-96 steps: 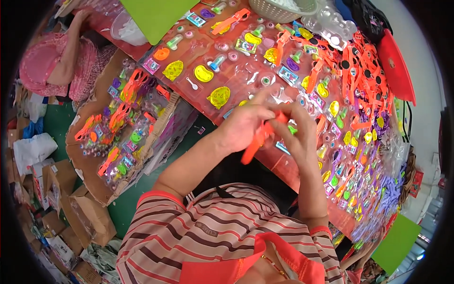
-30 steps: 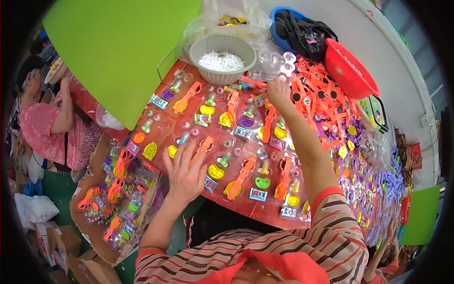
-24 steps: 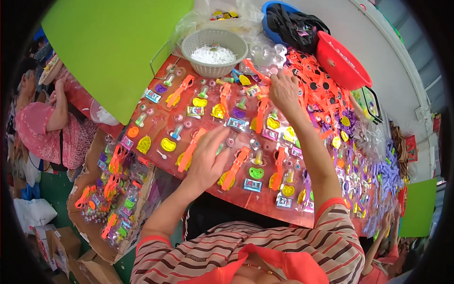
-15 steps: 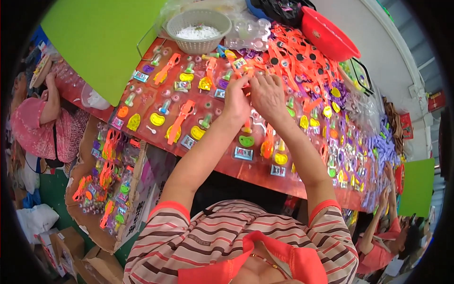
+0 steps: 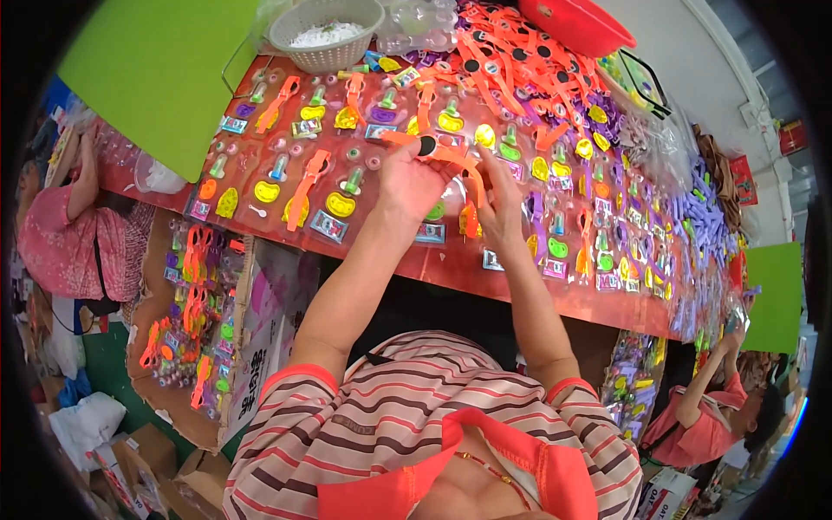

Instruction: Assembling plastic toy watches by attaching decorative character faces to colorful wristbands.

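Note:
An orange toy watch (image 5: 448, 157) with a round black dial is stretched between my hands above the table. My left hand (image 5: 411, 184) grips it by the dial end, palm turned partly up. The fingers of my right hand (image 5: 501, 201) are closed at the drooping end of the strap. Below lie clear plastic blister trays holding small toys: a yellow pacifier (image 5: 340, 204), an orange watch (image 5: 307, 188), a small wrapped packet (image 5: 329, 226) and a green-topped tube (image 5: 352, 180). My hands hide part of the trays beneath them.
Loose orange watches (image 5: 496, 62) are heaped at the back, beside a red basin (image 5: 589, 26). A grey basket (image 5: 328, 57) holds white pieces. Left of me stands a cardboard box (image 5: 165, 368) of filled packs. Co-workers sit at left (image 5: 74, 238) and right (image 5: 700, 406).
My hands, close together farther over the table before, have come nearer and moved apart, with the orange watch now plainly visible between them. The view has shifted slightly.

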Demonstrator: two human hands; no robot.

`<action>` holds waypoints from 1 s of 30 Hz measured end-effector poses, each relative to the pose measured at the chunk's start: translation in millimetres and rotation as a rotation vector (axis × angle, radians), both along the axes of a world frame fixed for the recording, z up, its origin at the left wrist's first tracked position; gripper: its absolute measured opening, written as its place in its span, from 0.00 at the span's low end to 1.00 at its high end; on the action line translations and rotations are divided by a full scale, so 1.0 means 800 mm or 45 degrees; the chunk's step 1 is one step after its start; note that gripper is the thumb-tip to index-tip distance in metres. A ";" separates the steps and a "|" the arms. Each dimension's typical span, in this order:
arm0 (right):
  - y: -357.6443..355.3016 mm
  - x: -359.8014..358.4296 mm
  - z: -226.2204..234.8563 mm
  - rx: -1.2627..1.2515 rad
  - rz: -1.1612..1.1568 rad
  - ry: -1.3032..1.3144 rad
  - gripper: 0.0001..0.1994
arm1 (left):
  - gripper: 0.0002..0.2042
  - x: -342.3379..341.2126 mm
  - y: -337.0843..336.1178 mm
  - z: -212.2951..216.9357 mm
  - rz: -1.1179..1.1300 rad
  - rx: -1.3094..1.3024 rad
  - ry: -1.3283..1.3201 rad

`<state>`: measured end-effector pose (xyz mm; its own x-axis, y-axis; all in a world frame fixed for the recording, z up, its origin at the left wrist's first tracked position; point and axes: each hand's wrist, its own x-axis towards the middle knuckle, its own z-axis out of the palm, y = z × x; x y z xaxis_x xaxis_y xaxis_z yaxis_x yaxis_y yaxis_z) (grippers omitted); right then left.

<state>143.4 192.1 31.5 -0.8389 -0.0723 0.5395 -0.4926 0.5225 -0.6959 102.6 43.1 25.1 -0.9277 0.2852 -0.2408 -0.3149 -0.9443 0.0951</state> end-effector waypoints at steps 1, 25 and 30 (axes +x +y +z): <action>-0.010 0.014 0.014 0.070 -0.045 0.039 0.20 | 0.10 0.005 0.001 -0.004 -0.013 -0.005 0.009; -0.013 0.012 0.064 -0.685 0.241 -0.961 0.11 | 0.09 0.052 0.021 0.008 0.285 -1.372 0.747; -0.002 0.009 0.061 -0.659 0.305 -1.024 0.11 | 0.10 0.067 0.017 0.013 0.111 -1.408 0.671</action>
